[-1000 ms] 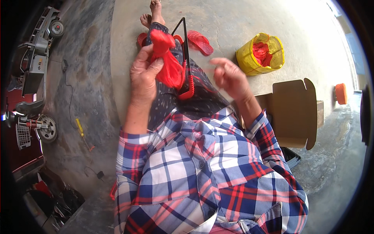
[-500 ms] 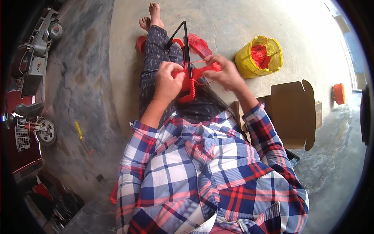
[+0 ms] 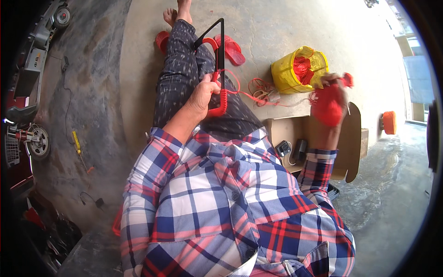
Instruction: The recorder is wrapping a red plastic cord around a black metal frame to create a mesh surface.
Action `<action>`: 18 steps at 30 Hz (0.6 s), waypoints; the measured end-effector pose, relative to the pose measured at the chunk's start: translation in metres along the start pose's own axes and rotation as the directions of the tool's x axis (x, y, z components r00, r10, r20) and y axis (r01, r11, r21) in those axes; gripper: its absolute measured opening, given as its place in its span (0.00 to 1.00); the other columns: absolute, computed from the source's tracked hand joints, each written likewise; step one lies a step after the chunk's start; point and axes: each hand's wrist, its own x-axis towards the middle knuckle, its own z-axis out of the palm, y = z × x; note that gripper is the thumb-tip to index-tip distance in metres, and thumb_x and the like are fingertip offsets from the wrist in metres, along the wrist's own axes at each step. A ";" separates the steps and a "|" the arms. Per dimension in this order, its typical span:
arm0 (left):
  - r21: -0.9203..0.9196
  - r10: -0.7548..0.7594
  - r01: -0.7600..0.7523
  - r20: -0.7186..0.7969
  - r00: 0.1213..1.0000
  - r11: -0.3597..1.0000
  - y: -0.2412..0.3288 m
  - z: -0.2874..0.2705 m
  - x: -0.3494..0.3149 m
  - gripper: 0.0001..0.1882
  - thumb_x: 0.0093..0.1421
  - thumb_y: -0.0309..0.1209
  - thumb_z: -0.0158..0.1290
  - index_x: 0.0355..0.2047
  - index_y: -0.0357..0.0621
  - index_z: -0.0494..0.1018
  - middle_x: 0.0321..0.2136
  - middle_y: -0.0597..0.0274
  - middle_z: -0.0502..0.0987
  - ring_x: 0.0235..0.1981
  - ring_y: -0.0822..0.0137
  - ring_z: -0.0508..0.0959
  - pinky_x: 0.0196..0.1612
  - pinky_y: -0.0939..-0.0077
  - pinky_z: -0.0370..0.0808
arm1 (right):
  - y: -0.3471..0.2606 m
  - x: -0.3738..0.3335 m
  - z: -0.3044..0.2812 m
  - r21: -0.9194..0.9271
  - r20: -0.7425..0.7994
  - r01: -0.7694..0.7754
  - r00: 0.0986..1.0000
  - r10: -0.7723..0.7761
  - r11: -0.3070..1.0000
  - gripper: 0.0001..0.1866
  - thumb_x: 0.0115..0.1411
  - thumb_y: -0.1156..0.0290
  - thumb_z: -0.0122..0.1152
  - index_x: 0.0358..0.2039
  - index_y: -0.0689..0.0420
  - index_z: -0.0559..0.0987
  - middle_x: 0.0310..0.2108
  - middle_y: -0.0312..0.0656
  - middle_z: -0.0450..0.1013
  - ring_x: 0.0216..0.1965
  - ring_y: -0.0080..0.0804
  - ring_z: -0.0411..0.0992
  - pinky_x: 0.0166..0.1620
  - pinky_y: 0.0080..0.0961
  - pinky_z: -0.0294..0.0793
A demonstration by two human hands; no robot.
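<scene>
My left hand (image 3: pixel 205 94) grips a black rectangular frame (image 3: pixel 223 46) over my legs. Red cord (image 3: pixel 223 102) is coiled tightly round the frame's near corner, and red also covers part of its far side. Out to the right, my right hand (image 3: pixel 333 82) holds a bundle of red cord (image 3: pixel 328 107), blurred by motion, above the cardboard box. A loose red strand (image 3: pixel 251 97) runs from the frame towards that bundle. Scissors (image 3: pixel 261 95) lie on the floor beneath the strand, beside a tangle of thin red cord and clear plastic.
A yellow container (image 3: pixel 282 74) with red material inside stands ahead right. The open cardboard box (image 3: pixel 288 124) holds small dark devices and a white cable. Red slippers (image 3: pixel 235 54) lie by my legs. An orange round object (image 3: pixel 389 123) is far right; a yellow-handled screwdriver (image 3: pixel 76 142) lies left.
My right hand has swung away from the frame to the right with the red bundle, drawing out the loose strand. My left hand stays at the frame. The view has shifted slightly.
</scene>
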 end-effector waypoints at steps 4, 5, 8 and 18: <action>0.010 -0.003 0.003 -0.025 1.000 1.000 0.000 0.004 -0.002 0.23 0.49 0.23 0.44 0.48 0.38 0.67 0.38 0.67 0.70 0.41 0.73 0.70 0.53 0.81 0.63 | 0.086 -0.007 0.048 -0.379 0.017 -0.353 0.922 0.388 0.856 0.15 0.61 0.70 0.57 0.48 0.60 0.74 0.36 0.37 0.74 0.39 0.23 0.70 0.46 0.24 0.70; -0.005 -0.010 0.010 0.002 1.000 1.000 0.000 0.005 -0.002 0.24 0.49 0.22 0.44 0.49 0.38 0.67 0.38 0.67 0.70 0.42 0.73 0.70 0.53 0.81 0.62 | 0.113 -0.009 0.047 -0.449 0.062 -0.399 0.878 0.474 0.799 0.15 0.61 0.70 0.57 0.48 0.60 0.75 0.35 0.37 0.74 0.37 0.21 0.70 0.45 0.22 0.70; -0.110 -0.059 0.060 0.009 0.998 0.992 0.007 0.013 -0.008 0.25 0.49 0.21 0.43 0.51 0.38 0.66 0.38 0.67 0.69 0.43 0.72 0.69 0.54 0.80 0.62 | 0.140 -0.017 0.065 -0.705 0.211 -0.299 0.778 0.592 0.644 0.09 0.61 0.69 0.58 0.39 0.58 0.76 0.32 0.34 0.73 0.32 0.17 0.69 0.38 0.18 0.68; -0.042 -0.026 0.023 -0.081 0.996 0.999 -0.009 0.005 0.010 0.19 0.46 0.27 0.46 0.42 0.45 0.67 0.30 0.70 0.65 0.32 0.74 0.64 0.42 0.80 0.62 | 0.030 -0.056 0.139 -0.334 0.374 -0.359 0.798 0.473 0.871 0.13 0.57 0.65 0.60 0.32 0.62 0.71 0.23 0.35 0.67 0.23 0.20 0.63 0.26 0.20 0.61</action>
